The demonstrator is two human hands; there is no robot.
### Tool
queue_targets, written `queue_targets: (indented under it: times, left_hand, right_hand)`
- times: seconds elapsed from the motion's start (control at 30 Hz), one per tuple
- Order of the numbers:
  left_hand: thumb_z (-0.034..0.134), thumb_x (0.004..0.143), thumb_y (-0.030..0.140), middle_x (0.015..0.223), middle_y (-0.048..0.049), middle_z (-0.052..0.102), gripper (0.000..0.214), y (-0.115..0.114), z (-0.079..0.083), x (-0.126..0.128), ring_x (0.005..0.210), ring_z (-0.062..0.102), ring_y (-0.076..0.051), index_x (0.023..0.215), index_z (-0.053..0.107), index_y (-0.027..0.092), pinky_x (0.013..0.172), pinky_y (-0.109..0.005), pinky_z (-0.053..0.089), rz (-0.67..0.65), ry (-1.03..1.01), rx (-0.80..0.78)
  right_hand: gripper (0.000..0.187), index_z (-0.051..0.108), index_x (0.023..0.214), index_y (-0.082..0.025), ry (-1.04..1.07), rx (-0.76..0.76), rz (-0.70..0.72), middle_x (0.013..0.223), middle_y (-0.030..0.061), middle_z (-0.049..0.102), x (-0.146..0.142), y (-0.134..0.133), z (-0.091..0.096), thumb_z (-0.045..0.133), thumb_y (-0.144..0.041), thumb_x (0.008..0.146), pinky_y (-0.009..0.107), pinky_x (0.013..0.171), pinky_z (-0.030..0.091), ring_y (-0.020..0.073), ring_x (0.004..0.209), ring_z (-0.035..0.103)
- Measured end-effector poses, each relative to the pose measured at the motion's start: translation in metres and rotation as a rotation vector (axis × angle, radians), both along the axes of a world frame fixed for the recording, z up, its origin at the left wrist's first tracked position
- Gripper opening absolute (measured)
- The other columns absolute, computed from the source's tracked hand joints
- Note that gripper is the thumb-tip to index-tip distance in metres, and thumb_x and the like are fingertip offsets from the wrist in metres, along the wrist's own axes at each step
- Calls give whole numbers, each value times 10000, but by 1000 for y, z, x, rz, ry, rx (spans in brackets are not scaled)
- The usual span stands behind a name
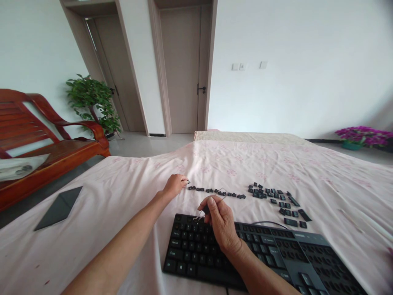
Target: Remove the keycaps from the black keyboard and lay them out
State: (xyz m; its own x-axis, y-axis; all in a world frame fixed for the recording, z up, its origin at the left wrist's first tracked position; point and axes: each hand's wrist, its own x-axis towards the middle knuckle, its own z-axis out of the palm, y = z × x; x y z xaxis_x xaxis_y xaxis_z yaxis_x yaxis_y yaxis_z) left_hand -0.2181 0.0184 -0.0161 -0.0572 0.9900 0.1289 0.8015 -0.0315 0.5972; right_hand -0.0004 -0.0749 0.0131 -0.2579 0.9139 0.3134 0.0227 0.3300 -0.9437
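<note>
Keyboard (266,247) face up, long axis slanting crosswise.

A reddish wooden bench (69,150) stands near a leafy green plant (87,95) at left, grey-brown doors (179,69) and a white wall (294,94) with small plates (235,66) fill the background, and purple flowers (365,135) stand at right.

White walls (291,94) rise from a pale grey floor (150,145), edged by a dark baseboard (322,141). Two light brown doors (179,73) have dark handles (202,89). A reddish wooden sofa (72,150) is at the left, a leafy green plant (89,96) just behind its armrest. White switch plates (263,64) dot the far wall; purple flowers (365,134) fill a green pot (351,146) at the right.
</note>
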Motion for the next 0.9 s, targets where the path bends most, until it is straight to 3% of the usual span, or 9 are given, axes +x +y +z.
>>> queue_targets:
  times: [0.3, 0.6, 0.9]
  left_hand:
    - [598, 780, 237, 784, -76, 734, 169, 13, 15, 9, 816, 645, -221, 734, 759, 214, 738, -272, 413, -120, 228, -50]
    - [561, 821, 244, 809, -92, 734, 212, 14, 16, 9, 811, 647, -217, 721, 743, 202, 735, -269, 410, -157, 301, -69]
    - [568, 799, 248, 716, -103, 707, 226, 15, 19, 9, 711, 628, -206, 644, 707, 160, 654, -266, 384, -138, 290, -57]
  right_hand:
    - [451, 622, 777, -176, -26, 18, 4, 539, -17, 528, 2, 0, 2, 372, -503, 960, 216, 477, 419, 113, 467, 501]
    - [392, 611, 837, -173, 24, 44, -15, 791, 43, 666, 0, 4, -5, 374, -453, 975, 243, 541, 448, 115, 534, 538]
    - [337, 620, 935, -176, 20, 63, 6, 822, 46, 679, -2, 2, -7, 382, -411, 981, 255, 566, 463, 121, 566, 549]
